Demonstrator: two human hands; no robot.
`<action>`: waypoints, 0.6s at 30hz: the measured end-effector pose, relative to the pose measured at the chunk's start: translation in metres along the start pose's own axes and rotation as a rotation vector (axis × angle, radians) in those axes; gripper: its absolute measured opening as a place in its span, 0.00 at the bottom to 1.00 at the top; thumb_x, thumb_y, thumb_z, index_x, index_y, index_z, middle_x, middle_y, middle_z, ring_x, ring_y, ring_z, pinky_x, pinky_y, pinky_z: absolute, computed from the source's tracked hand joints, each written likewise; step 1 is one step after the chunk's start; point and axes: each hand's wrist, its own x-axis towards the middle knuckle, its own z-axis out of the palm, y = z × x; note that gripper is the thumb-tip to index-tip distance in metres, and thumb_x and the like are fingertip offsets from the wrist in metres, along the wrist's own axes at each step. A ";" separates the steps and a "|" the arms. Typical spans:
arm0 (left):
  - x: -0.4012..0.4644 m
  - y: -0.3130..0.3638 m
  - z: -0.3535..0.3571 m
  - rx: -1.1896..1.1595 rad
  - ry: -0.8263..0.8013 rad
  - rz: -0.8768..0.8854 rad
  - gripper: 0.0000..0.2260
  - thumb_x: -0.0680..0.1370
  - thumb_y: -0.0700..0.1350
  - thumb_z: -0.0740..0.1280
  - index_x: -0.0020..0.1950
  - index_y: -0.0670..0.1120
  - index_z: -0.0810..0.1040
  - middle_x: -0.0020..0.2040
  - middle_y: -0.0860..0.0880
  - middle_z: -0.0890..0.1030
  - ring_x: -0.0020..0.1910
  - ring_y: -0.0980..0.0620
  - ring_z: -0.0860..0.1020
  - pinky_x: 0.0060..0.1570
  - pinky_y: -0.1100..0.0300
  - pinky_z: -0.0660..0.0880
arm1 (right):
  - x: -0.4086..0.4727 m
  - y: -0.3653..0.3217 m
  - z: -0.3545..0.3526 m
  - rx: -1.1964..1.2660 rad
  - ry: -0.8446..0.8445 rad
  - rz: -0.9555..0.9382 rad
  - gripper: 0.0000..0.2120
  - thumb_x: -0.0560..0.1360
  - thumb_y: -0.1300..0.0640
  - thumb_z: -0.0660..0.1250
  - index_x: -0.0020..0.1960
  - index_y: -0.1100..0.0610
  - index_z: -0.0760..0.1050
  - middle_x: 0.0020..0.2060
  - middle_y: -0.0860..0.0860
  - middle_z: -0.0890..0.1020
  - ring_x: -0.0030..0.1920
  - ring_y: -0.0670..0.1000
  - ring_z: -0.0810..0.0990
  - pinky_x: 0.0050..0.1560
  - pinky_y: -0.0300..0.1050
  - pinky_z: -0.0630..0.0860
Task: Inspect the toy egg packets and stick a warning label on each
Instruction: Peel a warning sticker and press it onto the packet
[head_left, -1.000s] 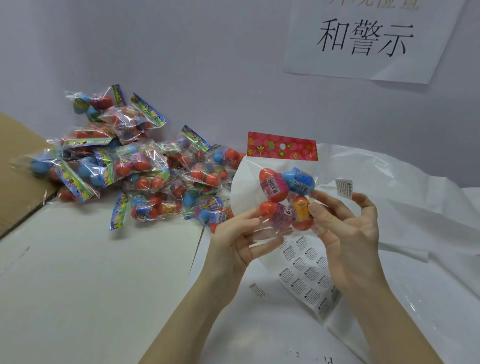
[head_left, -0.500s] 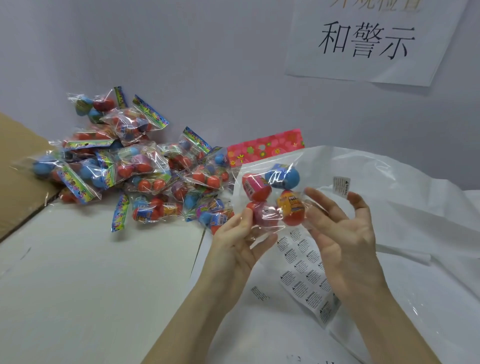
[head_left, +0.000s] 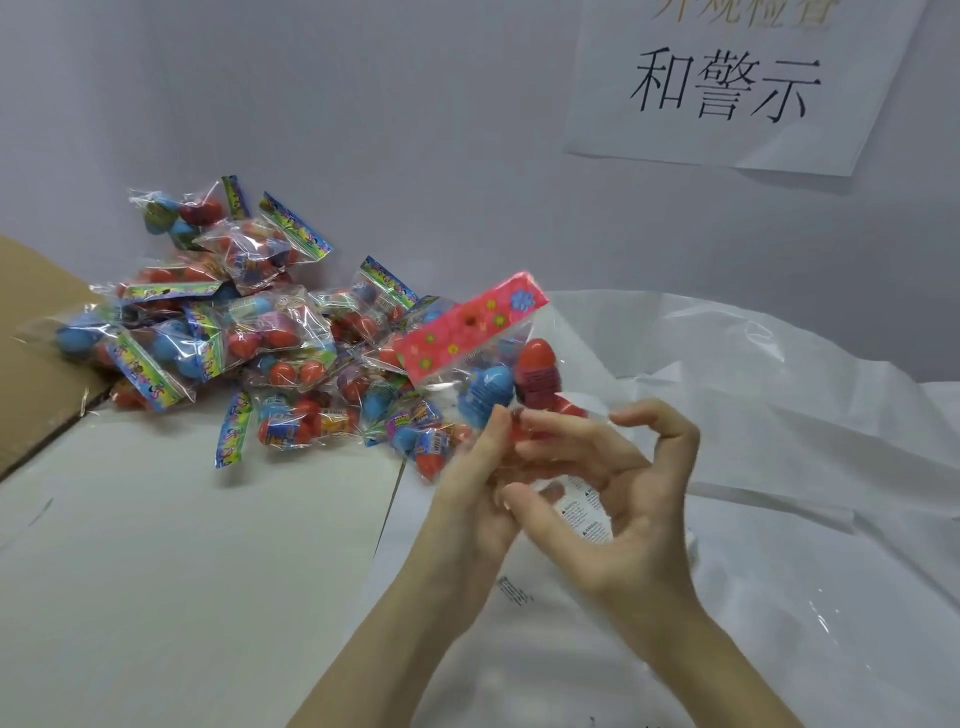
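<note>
Gripping one tilted egg packet (head_left: 483, 364) between both hands (head_left: 550, 488), fingers curled.

pale wall (head_left: 363, 104) with paper sign (head_left: 727, 83)

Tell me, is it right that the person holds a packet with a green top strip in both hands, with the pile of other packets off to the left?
Nearly. The head view shows the held packet has a red flowered top strip, not green. Both the left hand and the right hand hold it, and the pile of packets lies to the left.
</note>
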 end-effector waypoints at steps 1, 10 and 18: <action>0.002 0.002 -0.003 0.009 0.046 -0.001 0.13 0.69 0.51 0.71 0.50 0.47 0.82 0.47 0.48 0.82 0.49 0.53 0.79 0.44 0.62 0.78 | 0.001 -0.003 -0.001 0.078 0.008 0.004 0.27 0.66 0.62 0.72 0.51 0.39 0.61 0.47 0.51 0.83 0.42 0.52 0.82 0.47 0.41 0.76; 0.007 0.008 -0.013 0.170 0.206 0.043 0.19 0.63 0.50 0.69 0.50 0.42 0.79 0.38 0.50 0.85 0.34 0.59 0.81 0.31 0.68 0.75 | 0.017 -0.005 -0.035 -0.037 0.185 0.240 0.08 0.63 0.54 0.68 0.41 0.49 0.72 0.41 0.40 0.79 0.40 0.42 0.74 0.43 0.37 0.68; 0.007 0.003 -0.012 0.256 0.245 0.129 0.22 0.62 0.50 0.71 0.53 0.44 0.79 0.40 0.50 0.85 0.37 0.57 0.82 0.33 0.68 0.75 | 0.017 -0.004 -0.032 0.037 0.042 0.427 0.08 0.64 0.61 0.74 0.32 0.53 0.76 0.29 0.47 0.78 0.34 0.48 0.74 0.39 0.43 0.70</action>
